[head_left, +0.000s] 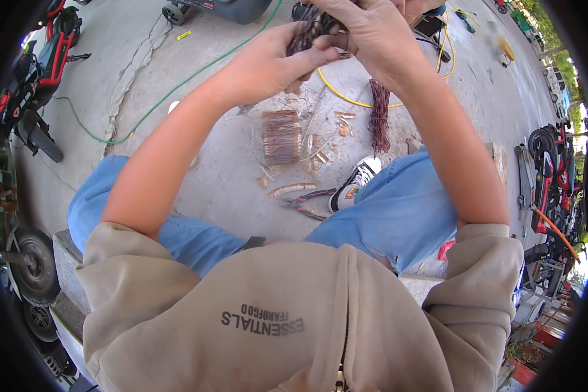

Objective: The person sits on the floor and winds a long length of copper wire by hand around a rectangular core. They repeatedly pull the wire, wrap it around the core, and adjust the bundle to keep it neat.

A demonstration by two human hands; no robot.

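Observation:
Near the top edge, my left hand (277, 62) grips a dark brownish wire bundle (307, 34). My right hand (379, 49) is closed on the same bundle, its fingertips partly hidden. A longer hank of reddish-brown wire (379, 117) hangs or lies just below them. On the concrete between my legs are a flat coil of fine copper-coloured wire (281, 137), scattered pale and coppery scraps (342, 127) and a pair of pliers (307, 204) beside my black-and-white shoe (356, 179).
A green hose (111, 140) and a yellow hose (346, 98) cross the ground (209, 163). Scooters (32, 85) stand at left, with wheels (36, 264) lower down. More scooters (549, 170) line the right side. A dark vehicle body (222, 10) sits at the top.

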